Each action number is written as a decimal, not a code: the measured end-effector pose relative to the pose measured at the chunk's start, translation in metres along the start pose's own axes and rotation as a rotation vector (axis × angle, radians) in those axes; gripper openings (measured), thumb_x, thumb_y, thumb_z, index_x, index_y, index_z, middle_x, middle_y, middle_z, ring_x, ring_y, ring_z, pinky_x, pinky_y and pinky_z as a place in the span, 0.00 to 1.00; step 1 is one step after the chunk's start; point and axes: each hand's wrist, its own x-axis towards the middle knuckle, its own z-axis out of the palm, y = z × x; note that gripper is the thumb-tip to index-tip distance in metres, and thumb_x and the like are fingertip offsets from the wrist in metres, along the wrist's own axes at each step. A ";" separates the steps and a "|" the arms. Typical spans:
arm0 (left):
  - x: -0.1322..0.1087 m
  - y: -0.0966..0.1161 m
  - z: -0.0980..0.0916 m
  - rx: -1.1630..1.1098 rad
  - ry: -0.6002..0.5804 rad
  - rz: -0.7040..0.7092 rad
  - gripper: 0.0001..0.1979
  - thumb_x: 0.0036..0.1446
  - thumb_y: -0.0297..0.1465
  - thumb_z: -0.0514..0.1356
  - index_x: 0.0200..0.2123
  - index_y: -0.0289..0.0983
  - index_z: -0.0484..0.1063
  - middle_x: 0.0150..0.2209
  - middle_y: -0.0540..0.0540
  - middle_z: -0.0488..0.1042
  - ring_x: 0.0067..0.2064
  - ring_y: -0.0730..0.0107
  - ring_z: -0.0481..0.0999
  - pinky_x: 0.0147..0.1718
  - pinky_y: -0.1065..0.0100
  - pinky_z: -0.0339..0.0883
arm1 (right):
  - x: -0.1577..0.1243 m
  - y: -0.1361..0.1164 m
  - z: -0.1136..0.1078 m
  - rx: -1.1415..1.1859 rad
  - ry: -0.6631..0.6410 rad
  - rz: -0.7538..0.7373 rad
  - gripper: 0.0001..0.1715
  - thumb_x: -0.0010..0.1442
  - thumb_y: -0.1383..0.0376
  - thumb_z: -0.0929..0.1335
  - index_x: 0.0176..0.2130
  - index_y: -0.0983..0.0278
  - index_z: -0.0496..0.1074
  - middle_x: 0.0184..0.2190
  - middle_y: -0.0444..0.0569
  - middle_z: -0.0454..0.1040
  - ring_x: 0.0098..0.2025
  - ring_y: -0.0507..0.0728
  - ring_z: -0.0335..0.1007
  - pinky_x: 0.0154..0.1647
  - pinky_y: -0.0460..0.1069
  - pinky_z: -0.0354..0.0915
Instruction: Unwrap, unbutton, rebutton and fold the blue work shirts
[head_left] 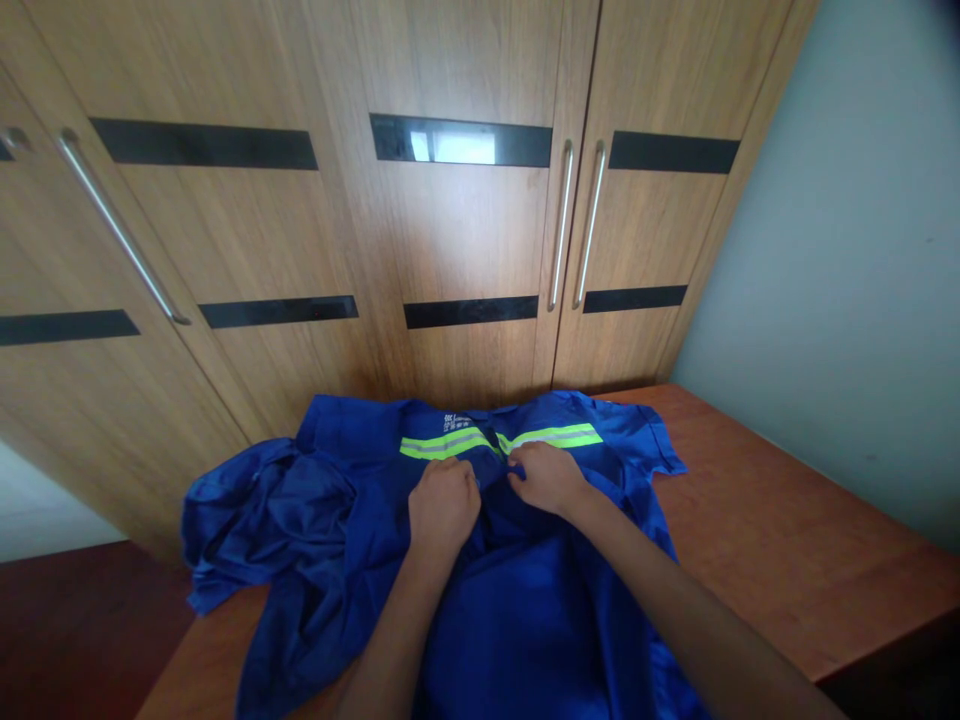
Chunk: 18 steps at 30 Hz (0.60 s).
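Note:
A blue work jacket (382, 510) with yellow-green and silver reflective strips lies spread over a reddish-brown wooden surface, its front parted at the middle. White lettering shows on the chest, above the left strip. My left hand (445, 500) is closed on the left front edge, just below that strip. Across the opening, my right hand (546, 475) pinches the other front edge by the right strip. The fingertips of both hands are partly hidden by the knuckles and cloth. One sleeve is bunched up at the left; a short-looking sleeve end reaches out at the right.
Behind the jacket stands a wooden wardrobe (457, 230) with dark strips and long metal handles (561, 225). The wooden tabletop (757, 540) extends right to a pale wall (840, 300). At the lower left, dark reddish floor (82, 630) lies beyond the tabletop's edge.

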 end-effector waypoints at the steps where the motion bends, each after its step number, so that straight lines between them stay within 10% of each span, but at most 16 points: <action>1: 0.000 0.000 0.000 0.007 0.017 0.010 0.12 0.59 0.27 0.50 0.28 0.39 0.71 0.34 0.46 0.74 0.42 0.63 0.71 0.38 0.68 0.64 | 0.004 -0.002 0.003 -0.002 -0.035 0.017 0.12 0.56 0.63 0.66 0.40 0.61 0.76 0.41 0.53 0.78 0.45 0.61 0.73 0.45 0.50 0.65; 11: -0.005 0.018 -0.006 -0.034 0.269 0.056 0.11 0.61 0.32 0.51 0.41 0.38 0.72 0.44 0.41 0.74 0.49 0.54 0.69 0.48 0.55 0.62 | 0.011 0.013 0.016 0.072 0.050 0.156 0.15 0.63 0.62 0.61 0.41 0.60 0.76 0.42 0.51 0.78 0.45 0.58 0.73 0.44 0.49 0.62; 15: -0.002 0.034 0.012 -0.228 0.212 0.330 0.20 0.58 0.26 0.53 0.55 0.37 0.64 0.56 0.41 0.67 0.58 0.58 0.64 0.57 0.57 0.57 | 0.007 0.018 0.018 0.333 0.182 0.090 0.12 0.60 0.64 0.64 0.36 0.61 0.77 0.37 0.49 0.79 0.39 0.57 0.74 0.40 0.47 0.63; 18: 0.002 0.033 0.033 -0.330 0.161 0.265 0.23 0.57 0.25 0.54 0.57 0.34 0.61 0.56 0.39 0.68 0.56 0.57 0.67 0.55 0.58 0.62 | 0.005 0.020 0.022 0.564 0.231 -0.027 0.13 0.60 0.67 0.63 0.32 0.62 0.77 0.32 0.47 0.79 0.35 0.54 0.73 0.37 0.46 0.64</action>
